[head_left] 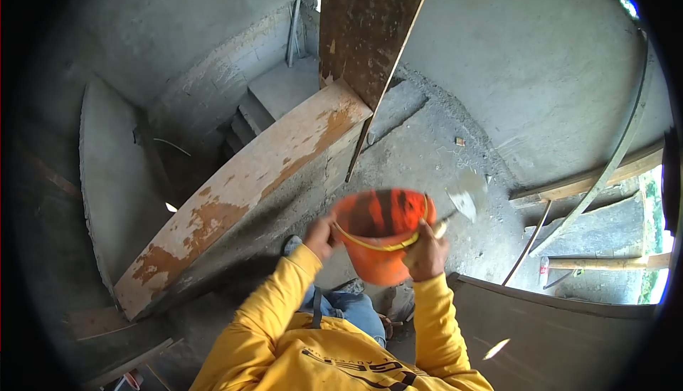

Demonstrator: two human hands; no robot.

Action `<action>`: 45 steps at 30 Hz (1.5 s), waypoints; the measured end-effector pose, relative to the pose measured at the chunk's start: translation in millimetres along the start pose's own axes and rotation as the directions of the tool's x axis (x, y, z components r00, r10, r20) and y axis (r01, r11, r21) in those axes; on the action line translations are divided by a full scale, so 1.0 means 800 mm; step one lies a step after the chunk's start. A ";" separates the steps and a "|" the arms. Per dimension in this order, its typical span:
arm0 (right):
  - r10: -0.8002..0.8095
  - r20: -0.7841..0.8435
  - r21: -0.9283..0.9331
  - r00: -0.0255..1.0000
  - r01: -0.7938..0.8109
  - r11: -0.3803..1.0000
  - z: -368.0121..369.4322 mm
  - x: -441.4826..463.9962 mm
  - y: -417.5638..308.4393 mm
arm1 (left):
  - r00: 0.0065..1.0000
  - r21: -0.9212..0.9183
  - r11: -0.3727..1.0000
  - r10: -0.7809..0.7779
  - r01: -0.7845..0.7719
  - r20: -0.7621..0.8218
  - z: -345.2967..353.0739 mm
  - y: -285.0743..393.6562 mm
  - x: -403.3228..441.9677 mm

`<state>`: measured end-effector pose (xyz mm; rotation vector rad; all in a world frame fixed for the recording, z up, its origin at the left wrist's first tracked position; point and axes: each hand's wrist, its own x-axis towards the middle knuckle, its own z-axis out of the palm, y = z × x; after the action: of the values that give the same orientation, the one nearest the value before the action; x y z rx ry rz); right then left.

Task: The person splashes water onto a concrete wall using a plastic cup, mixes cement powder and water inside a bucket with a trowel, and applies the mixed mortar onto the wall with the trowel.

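Note:
An orange bucket [377, 259] is held up in front of my body, tilted so that its dark-streaked inside shows. My left hand [320, 237] is closed on its left rim. On the other side, my right hand [427, 252] grips the bucket near the yellow handle [391, 246]. A trowel [464, 204] with a pale handle also sticks out of my right hand, its blade pointing away to the upper right and blurred. How the fingers share the trowel and rim is partly hidden.
A long plaster-spotted board [235, 199] runs diagonally on my left, beside a stairwell [249, 117]. A brown upright panel [370, 28] stands ahead. Timber poles [605, 177] lean at the right, near a plastic bottle [543, 271]. Another board [548, 320] lies at my right.

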<state>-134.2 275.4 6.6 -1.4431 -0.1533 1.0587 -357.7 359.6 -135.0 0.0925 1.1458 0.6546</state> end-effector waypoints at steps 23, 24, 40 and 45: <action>0.094 0.307 -0.168 0.947 -0.044 0.985 -0.127 0.005 0.146 | 0.980 0.146 0.989 0.010 0.020 -0.201 -0.095 -0.096 -0.097; 0.091 0.303 -0.245 0.949 -0.015 0.969 -0.127 -0.008 0.137 | 0.979 0.149 0.989 0.025 0.006 -0.203 -0.118 -0.113 -0.085; 0.072 0.525 -0.851 0.848 0.523 0.048 -0.102 -0.139 0.099 | 0.629 0.849 0.222 0.761 -0.479 0.156 -0.161 -0.038 -0.157; -0.097 0.688 -0.707 0.719 0.636 -0.310 -0.026 -0.128 0.152 | 0.542 0.816 0.087 0.787 -0.571 0.295 -0.139 -0.031 -0.187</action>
<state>-237.8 166.6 -49.5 -2.1878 -2.1616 0.3664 -480.7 232.5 -70.9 1.6332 1.5611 0.8625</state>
